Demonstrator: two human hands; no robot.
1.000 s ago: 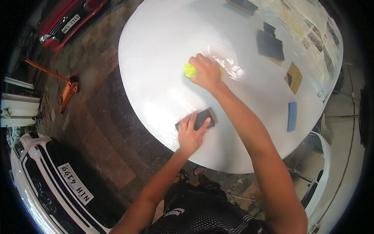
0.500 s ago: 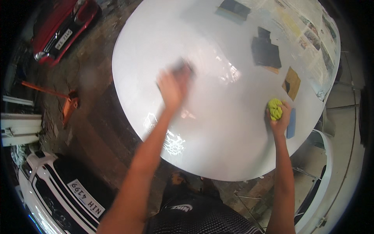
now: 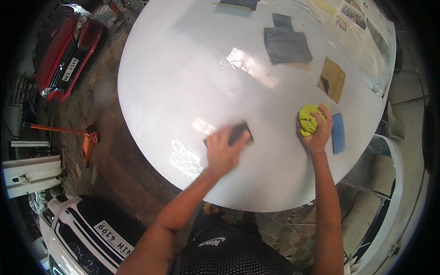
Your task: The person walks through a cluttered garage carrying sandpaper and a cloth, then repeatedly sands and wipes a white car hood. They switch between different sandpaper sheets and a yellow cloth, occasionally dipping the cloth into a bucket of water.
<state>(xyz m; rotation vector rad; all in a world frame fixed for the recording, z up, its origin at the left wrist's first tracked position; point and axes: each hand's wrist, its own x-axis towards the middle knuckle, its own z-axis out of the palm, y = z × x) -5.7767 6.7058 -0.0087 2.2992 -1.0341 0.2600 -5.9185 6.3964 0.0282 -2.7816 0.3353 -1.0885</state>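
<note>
Pinching dk flat block (image 3: 238,133), L hand (image 3: 222,151) is over glossy wht panel (image 3: 261,178). R hand (image 3: 321,133) grips crumpled yel cloth (image 3: 308,120) nr blue bar (image 3: 338,134).

On my feed, the left arm (image 3: 191,197) slants up from the lower edge, left of centre, to the left hand (image 3: 223,153) near mid-frame, palm down and motion-blurred, thumb stretched out apart from the fingers in a grip. I see the right arm (image 3: 328,206) rise almost upright through the lower right, the right hand (image 3: 320,133) cupped right of centre, its fingers curled.
</note>
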